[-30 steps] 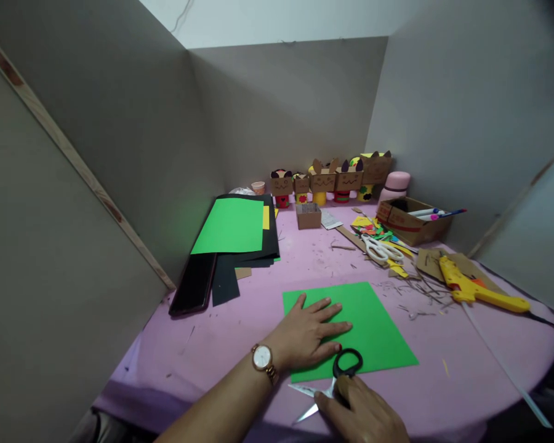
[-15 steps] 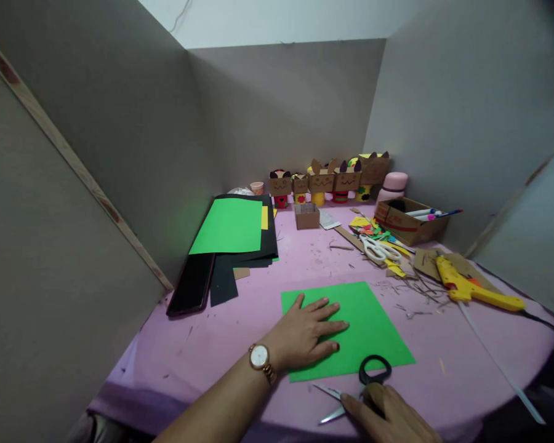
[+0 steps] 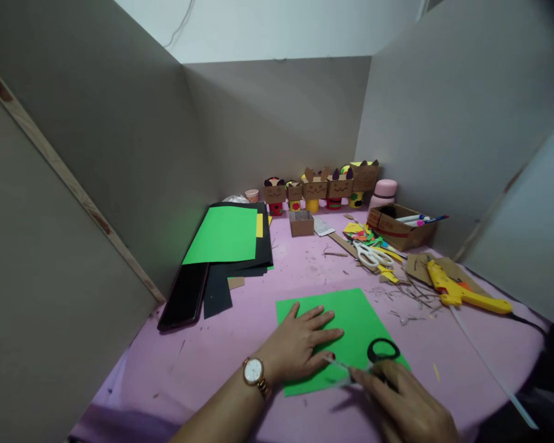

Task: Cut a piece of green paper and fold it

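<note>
At the near edge of the pink-covered table (image 3: 203,363), I see the left hand (image 3: 300,347), gold-banded wristwatch (image 3: 253,372) on its wrist, lying flat with fingers spread on the loose sheet of green craft paper (image 3: 355,317), pressing it down. The right hand (image 3: 406,409) is closed around the black-handled steel scissors (image 3: 373,357); one black loop shows above the fingers, and the blades point left across the sheet's near part, their tips close to the left hand's fingertips. Blades blurred; I cannot tell whether they are parted. The sheet lies flat, centre-front of the table.

Left rear: a stack of black paper sheets topped by a second green sheet (image 3: 224,237), with a dark phone (image 3: 184,298) beside it. Back wall: a row of small brown cardboard figures on coloured tubes (image 3: 321,184) and a pink flask (image 3: 383,192). Right: a brown cardboard box with marker pens (image 3: 399,224), white-handled scissors (image 3: 372,255) on coloured paper scraps, and a yellow glue gun (image 3: 461,290). Grey partition boards (image 3: 120,141) close in three sides.
</note>
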Demonstrator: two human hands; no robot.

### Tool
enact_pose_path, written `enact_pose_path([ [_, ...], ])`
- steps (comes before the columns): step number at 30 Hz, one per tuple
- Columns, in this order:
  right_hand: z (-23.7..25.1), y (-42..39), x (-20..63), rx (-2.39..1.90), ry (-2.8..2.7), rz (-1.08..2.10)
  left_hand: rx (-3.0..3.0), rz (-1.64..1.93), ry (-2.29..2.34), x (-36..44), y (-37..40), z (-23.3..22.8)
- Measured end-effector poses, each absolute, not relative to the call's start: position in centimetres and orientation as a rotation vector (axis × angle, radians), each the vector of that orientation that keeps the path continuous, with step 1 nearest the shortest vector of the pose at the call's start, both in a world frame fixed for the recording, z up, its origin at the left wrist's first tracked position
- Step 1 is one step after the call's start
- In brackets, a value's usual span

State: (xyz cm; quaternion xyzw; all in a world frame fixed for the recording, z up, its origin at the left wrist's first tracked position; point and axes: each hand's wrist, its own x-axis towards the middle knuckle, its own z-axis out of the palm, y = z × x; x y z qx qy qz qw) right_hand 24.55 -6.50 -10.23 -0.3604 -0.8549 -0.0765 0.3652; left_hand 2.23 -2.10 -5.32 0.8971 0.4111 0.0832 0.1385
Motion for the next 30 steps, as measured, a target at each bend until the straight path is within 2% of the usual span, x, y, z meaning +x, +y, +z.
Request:
enact_pose_path([
  [4, -5.4, -2.0, 22.9, -1.055, -2.261, -0.196, 2.584, 0.248, 1.192, 2.2, -2.1, -4.9],
  [9, -1.4, 4.4, 16.7, -1.255, -2.332, -0.156, 2.580, 0.261, 1.197, 2.2, -2.3, -4.5],
  [14, -1.8, 9.5, 11.8, -1.305, -2.431, -0.137, 2.531, 0.289, 1.200, 2.1, -2.4, -4.4],
  [20, -3.5, 12.2, 10.0, -1.322, -2.505, -0.004, 2.470, 0.324, 1.161, 1.8, -1.9, -4.4],
  [25, -2.8, 11.7, 13.3, -1.273, -2.518, 0.136, 2.460, 0.368, 1.225, 1.5, -1.7, -4.7],
  [30, -3.1, 9.8, 19.2, -1.222, -2.602, 0.379, 2.420, 0.791, 1.588, 0.2, -0.8, -6.3],
])
